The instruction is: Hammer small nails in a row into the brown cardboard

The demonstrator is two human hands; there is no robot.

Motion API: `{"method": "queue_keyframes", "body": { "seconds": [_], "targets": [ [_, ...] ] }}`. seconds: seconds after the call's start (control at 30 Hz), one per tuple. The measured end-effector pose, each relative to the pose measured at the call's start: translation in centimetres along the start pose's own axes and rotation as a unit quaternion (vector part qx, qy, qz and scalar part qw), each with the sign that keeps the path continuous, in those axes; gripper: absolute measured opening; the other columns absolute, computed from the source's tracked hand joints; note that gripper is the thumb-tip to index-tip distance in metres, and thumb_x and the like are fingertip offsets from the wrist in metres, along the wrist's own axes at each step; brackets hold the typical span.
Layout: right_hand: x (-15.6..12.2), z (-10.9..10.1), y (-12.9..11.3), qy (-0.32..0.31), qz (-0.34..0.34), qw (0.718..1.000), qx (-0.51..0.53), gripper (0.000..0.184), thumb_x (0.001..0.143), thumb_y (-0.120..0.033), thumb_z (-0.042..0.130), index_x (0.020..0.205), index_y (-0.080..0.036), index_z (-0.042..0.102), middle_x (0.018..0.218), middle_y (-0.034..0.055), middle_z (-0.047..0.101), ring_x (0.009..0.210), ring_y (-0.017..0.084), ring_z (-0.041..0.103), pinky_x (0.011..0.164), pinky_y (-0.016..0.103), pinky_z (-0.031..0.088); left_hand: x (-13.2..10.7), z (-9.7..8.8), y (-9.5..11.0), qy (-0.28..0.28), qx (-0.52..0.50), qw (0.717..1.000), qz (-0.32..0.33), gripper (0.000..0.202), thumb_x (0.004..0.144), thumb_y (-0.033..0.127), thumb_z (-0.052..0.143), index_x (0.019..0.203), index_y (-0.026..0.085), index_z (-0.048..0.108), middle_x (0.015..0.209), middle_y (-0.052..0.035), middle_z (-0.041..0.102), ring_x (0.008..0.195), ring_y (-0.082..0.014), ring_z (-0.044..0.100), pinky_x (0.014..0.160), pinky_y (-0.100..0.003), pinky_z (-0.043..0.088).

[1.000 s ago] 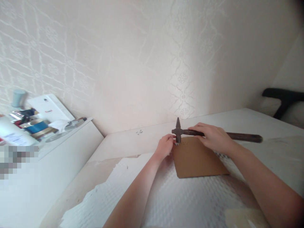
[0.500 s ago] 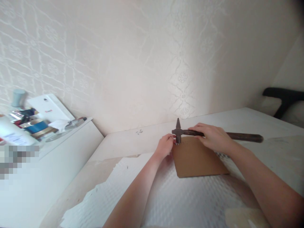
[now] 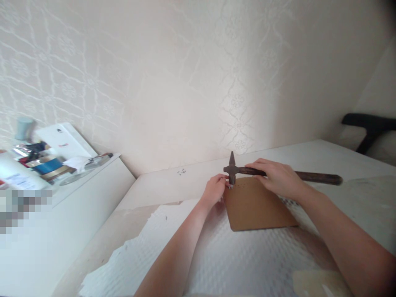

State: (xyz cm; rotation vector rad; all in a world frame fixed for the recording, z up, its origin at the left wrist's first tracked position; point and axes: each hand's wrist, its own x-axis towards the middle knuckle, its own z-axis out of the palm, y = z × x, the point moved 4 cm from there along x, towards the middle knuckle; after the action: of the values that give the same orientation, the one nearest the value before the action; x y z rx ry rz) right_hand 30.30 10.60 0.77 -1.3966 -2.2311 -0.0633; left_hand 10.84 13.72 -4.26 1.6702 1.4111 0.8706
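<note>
My right hand (image 3: 276, 176) is closed round the dark wooden handle of a hammer (image 3: 315, 177), near its head. The rusty metal head stands upright just above the far left corner of a brown board (image 3: 260, 208). At that corner my left hand (image 3: 215, 187) is closed, its fingertips pinched beside small shiny bits that look like nails (image 3: 230, 187). What exactly the fingertips grip is too small to make out. Several small dark dots run along the board's far edge. The board lies on white textured sheeting (image 3: 241, 260).
Several tiny dark pieces, perhaps nails (image 3: 181, 172), lie near the patterned wall. To the left, a white cabinet (image 3: 93, 202) bears a white box (image 3: 66, 140), a blue tape roll (image 3: 48, 166) and other clutter. A black chair part (image 3: 368, 123) shows at the right.
The hammer head has risen slightly off the shiny bits at the board's corner, with my right hand lifting a little. My left hand stays in place.
</note>
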Motion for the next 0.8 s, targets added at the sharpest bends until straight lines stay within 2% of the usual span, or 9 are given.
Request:
{"method": "queue_keyframes", "body": {
  "seconds": [0.2,0.43,0.57,0.8],
  "targets": [
    [-0.02,0.03,0.08,-0.005,0.002,1.0,-0.011,0.042,0.08,-0.014,0.045,0.114,-0.027,0.064,0.112,0.0008,0.064,0.096,0.021,0.062,0.072,0.03,0.047,-0.12,-0.2,0.03,0.01,-0.01,1.0,-0.005,0.032,0.077,0.014,0.041,0.097,0.013,0.066,0.087,-0.0088,0.071,0.09,-0.0184,0.064,0.088,-0.031,0.045],
    [-0.04,-0.09,-0.12,0.004,-0.005,1.0,-0.011,0.042,0.079,-0.012,0.044,0.114,-0.026,0.064,0.112,0.0014,0.065,0.096,0.021,0.062,0.071,0.03,0.047,-0.64,-0.33,0.52,-0.008,0.026,1.0,-0.016,0.026,0.074,0.015,0.056,0.099,0.015,0.066,0.089,-0.0073,0.072,0.088,-0.0195,0.065,0.083,-0.03,0.047],
    [-0.07,-0.07,-0.34,0.009,-0.01,1.0,-0.003,0.043,0.079,-0.012,0.045,0.114,-0.026,0.064,0.112,0.0015,0.064,0.095,0.021,0.062,0.071,0.03,0.048,-0.5,-0.22,0.34,-0.014,0.036,0.999,-0.016,0.026,0.076,0.015,0.056,0.101,0.015,0.065,0.089,-0.0076,0.072,0.084,-0.0192,0.065,0.08,-0.03,0.049],
    [-0.01,0.22,-0.5,0.004,-0.018,1.0,-0.003,0.042,0.081,-0.012,0.044,0.116,-0.027,0.062,0.114,0.001,0.064,0.099,0.02,0.061,0.073,0.028,0.047,-0.2,-0.35,0.11,0.004,0.043,0.999,-0.011,0.03,0.075,0.01,0.046,0.097,0.015,0.067,0.086,-0.0066,0.071,0.084,-0.0178,0.064,0.084,-0.03,0.047]
  ]
}}
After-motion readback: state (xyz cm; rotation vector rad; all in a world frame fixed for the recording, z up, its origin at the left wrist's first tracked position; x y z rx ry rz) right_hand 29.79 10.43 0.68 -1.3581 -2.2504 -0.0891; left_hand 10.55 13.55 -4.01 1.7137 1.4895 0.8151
